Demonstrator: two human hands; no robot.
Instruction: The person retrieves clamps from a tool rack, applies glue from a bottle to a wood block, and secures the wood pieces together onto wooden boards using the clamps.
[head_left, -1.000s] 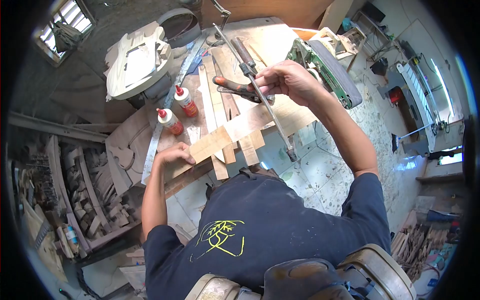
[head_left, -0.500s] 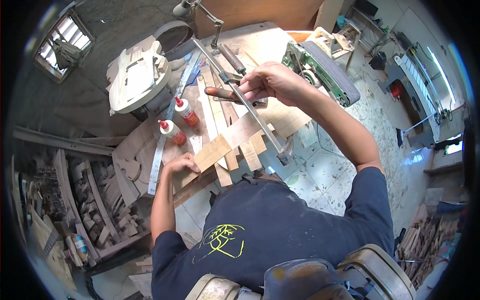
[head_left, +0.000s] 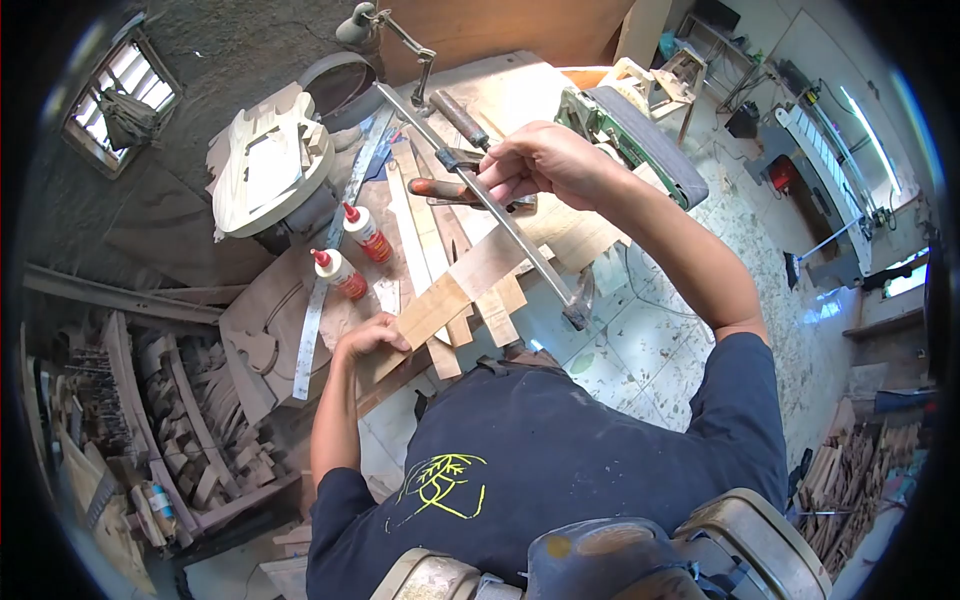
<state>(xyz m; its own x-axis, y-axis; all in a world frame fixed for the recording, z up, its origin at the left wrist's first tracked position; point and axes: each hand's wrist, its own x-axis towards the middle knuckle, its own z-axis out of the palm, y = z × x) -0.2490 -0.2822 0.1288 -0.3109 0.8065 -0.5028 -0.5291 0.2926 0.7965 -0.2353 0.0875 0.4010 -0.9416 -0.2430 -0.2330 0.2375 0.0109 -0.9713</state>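
My left hand (head_left: 374,336) is closed on the near-left end of a flat wooden board (head_left: 432,306), thumb on top. Above the workbench, my right hand (head_left: 550,165) grips a long metal bar clamp (head_left: 520,238) near its sliding jaw, fingers curled and partly hidden. The clamp slants across the board, its fixed end (head_left: 577,316) out past the bench edge. Close to the right fingers are a brown cylindrical handle (head_left: 458,118) and an orange-brown handle (head_left: 436,188); which tool the latter belongs to I cannot tell. Thin wood strips (head_left: 497,318) lie beneath the board.
Two red-capped glue bottles (head_left: 368,233) stand left of the strips, beside a long metal ruler (head_left: 312,335). A guitar-shaped wooden body (head_left: 270,165) sits at the back left, a green belt sander (head_left: 640,140) at the right. A desk lamp (head_left: 425,65) rises behind.
The view has shifted slightly. Both hands keep their grips, and the clamp and board stay in nearly the same position relative to each other.
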